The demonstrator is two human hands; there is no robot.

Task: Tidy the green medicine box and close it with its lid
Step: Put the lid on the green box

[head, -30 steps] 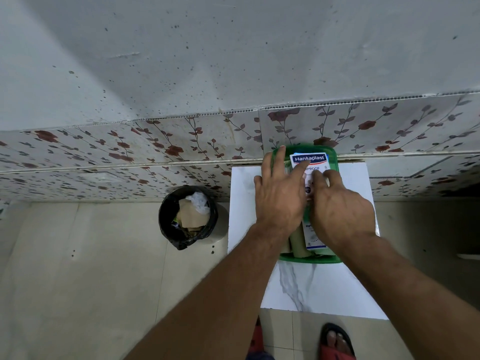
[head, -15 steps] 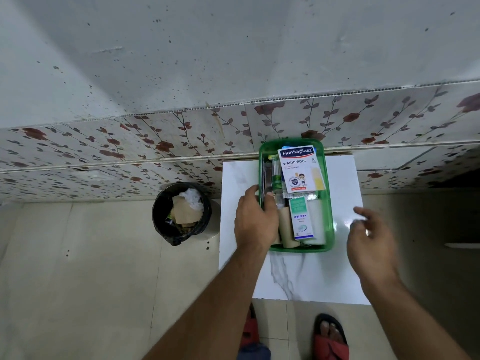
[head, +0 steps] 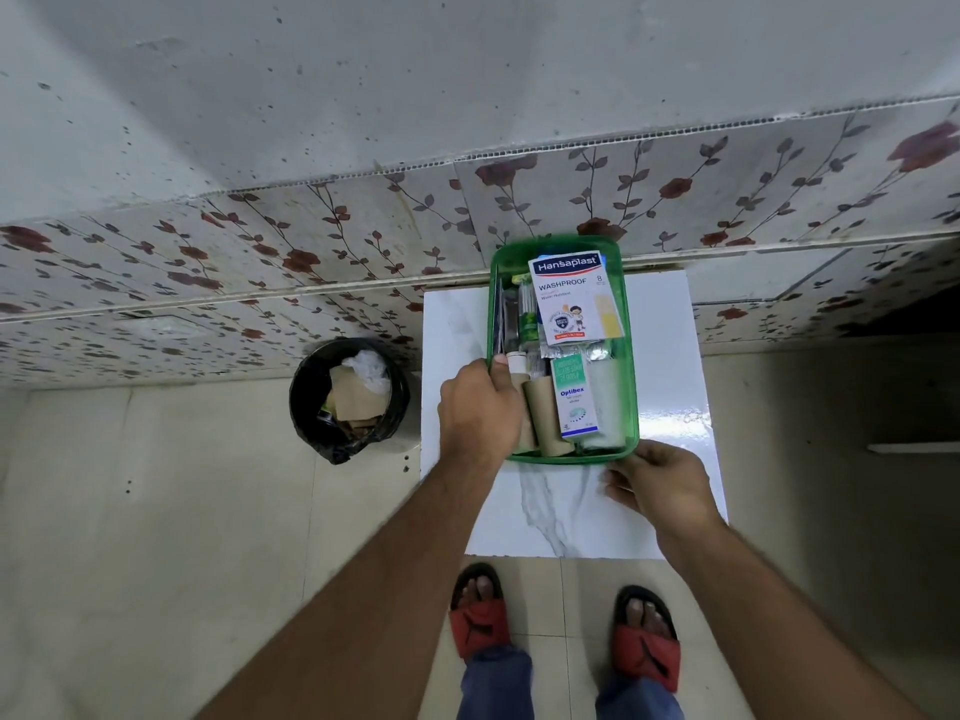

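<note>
Left hand (head: 480, 407) grips the green box (head: 629, 387) wall; right hand (head: 660, 485) clasps its corner.

At the frame's upper centre, you can read "Hansaplast", "WASHPROOF" and "8" on the white plaster packet (head: 571, 298); just below it, "Optibex" on the small teal-and-white carton (head: 573, 394).

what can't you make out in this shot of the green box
- Lid: none shows anywhere in the head view, so its place is unknown.
- Green medicine box, near left corner: covered by the left hand.
- Right hand: fingertips curl at the box's near right corner; whether they grip it cannot be told.
- Items under the Hansaplast pack and Optibex carton: hidden by them.
- Small print on both packs: too small.
</note>
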